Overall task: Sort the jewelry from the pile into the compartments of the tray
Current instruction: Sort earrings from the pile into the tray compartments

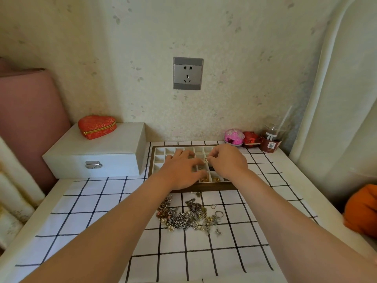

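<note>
The tray's [214, 186] long axis runs 9 to 3 o'clock, with the pile [188, 216] at its 6. The right hand [228, 162] pinches a ring [206, 159]; the left hand [181, 170] lies slack, holding nothing.

one wide head camera looked forward and down from close above the table [296, 168], facing the wall [142, 48] straight on. the tray [204, 188] lay mid-frame, the pile [187, 217] nearer the lens, toward the lower edge.
</note>
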Motion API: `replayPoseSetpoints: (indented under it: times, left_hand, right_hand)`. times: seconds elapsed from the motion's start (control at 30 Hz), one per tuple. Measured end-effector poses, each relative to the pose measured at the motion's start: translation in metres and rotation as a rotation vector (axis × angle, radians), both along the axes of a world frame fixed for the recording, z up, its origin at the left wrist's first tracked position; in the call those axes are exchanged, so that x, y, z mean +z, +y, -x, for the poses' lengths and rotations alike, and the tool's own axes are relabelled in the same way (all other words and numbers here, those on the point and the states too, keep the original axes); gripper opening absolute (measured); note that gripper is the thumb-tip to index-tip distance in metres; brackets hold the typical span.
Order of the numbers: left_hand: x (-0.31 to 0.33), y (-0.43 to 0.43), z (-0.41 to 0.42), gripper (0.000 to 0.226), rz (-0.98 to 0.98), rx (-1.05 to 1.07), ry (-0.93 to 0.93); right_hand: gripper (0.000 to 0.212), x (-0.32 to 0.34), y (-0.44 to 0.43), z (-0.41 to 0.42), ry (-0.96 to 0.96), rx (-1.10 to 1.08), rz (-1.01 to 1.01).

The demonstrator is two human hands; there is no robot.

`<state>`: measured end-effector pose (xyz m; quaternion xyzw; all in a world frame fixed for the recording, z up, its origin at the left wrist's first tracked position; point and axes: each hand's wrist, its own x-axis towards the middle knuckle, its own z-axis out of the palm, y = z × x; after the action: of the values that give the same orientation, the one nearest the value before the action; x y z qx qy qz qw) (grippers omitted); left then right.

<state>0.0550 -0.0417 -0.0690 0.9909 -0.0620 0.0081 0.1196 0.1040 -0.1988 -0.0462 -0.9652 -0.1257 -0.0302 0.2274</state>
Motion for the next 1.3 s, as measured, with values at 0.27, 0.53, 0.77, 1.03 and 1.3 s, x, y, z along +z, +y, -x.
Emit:
replayPoseSetpoints:
  times: [0.27, 0.53, 0.77, 1.03, 1.3]
  left_hand:
    - [0.000, -0.003, 0.003, 0.054, -0.086, -0.010, 0.044]
    - [0.001, 0.008, 0.008, 0.048, 0.133, -0.022, 0.009]
    - [-0.005, 0.011, 0.013, 0.049, 0.150, -0.023, -0.068]
    - [-0.004, 0.013, 0.018, 0.051, 0.036, -0.054, -0.111]
    - [0.011, 0.014, 0.045, 0.038, 0.081, -0.062, -0.132]
  right_hand:
    - [0.018, 0.001, 0.001, 0.003, -0.001, 0.009, -0.001]
    - [0.010, -0.003, 0.000, 0.002, 0.014, 0.143, 0.102]
    - [0.019, -0.004, 0.007, 0.006, -0.098, 0.219, 0.279]
    - [0.029, -0.005, -0.005, 0.005, 0.006, 0.302, 0.244]
    - [0.023, 0.012, -0.010, 0.025, -0.072, 0.357, 0.143]
